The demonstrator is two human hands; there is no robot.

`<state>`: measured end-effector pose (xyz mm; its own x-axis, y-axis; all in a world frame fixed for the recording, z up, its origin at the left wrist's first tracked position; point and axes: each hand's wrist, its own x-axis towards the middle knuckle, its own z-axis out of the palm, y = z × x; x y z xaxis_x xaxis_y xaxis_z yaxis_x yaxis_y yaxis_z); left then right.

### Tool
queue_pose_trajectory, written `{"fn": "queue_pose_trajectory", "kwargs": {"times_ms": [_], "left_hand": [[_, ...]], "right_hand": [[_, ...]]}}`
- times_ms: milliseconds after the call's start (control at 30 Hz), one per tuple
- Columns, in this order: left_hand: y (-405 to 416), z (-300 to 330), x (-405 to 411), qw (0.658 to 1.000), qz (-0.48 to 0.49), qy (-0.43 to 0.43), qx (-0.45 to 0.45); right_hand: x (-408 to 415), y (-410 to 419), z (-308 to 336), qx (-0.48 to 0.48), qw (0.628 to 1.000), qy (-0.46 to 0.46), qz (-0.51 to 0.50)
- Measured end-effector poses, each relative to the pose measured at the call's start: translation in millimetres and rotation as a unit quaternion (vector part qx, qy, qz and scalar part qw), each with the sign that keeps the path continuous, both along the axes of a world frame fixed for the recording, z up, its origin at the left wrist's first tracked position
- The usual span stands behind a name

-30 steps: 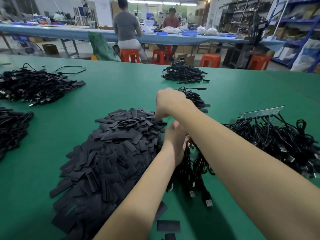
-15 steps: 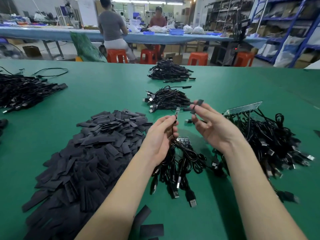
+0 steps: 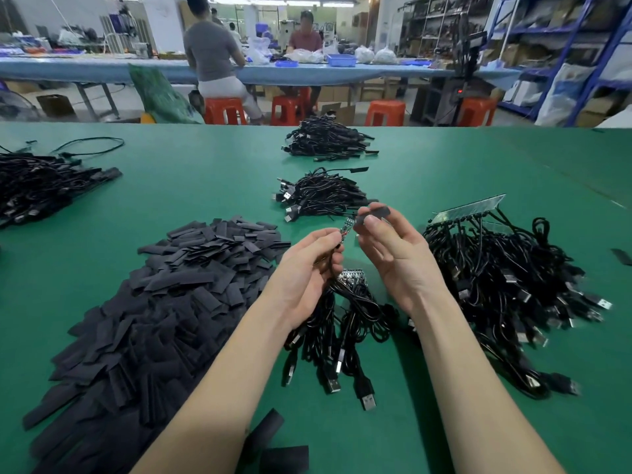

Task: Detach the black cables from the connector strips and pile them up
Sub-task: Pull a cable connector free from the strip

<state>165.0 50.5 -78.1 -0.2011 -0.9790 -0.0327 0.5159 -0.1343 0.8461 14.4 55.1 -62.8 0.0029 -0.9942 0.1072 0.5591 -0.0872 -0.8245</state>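
Note:
My left hand pinches a black cable just below its small circuit-board end, held upright above the table. My right hand pinches a flat black sleeve piece right beside that board tip. Beneath my hands lies a bunch of black USB cables still joined to a connector strip. A bigger tangle of cables hangs from a long strip to the right. A pile of separated cables lies just beyond my hands.
A large heap of flat black sleeve pieces covers the green table on the left. More cable piles sit far centre and far left. Two people sit at a blue bench behind, with orange stools.
My right hand came back from the sleeve heap holding one sleeve piece. Both hands have risen and drawn together, bringing the sleeve close to the cable's board end.

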Motion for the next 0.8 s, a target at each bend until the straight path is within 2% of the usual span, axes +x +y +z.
{"fn": "queue_pose_trajectory", "kwargs": {"times_ms": [300,533,800], "left_hand": [[1.5,0.9,0.0,0.999,-0.011,-0.023,-0.019],[3.1,-0.6,2.3,0.998,-0.030,-0.038,-0.043],[3.9,11.2,17.2,0.985,-0.117,-0.094,-0.083]], "right_hand": [[-6.8,-1.0,0.9,-0.026,0.999,0.043,-0.022],[-15.5,1.3,3.1,-0.049,0.997,0.061,-0.001],[-26.9,6.1,8.8,-0.010,0.988,0.112,0.105]]}}
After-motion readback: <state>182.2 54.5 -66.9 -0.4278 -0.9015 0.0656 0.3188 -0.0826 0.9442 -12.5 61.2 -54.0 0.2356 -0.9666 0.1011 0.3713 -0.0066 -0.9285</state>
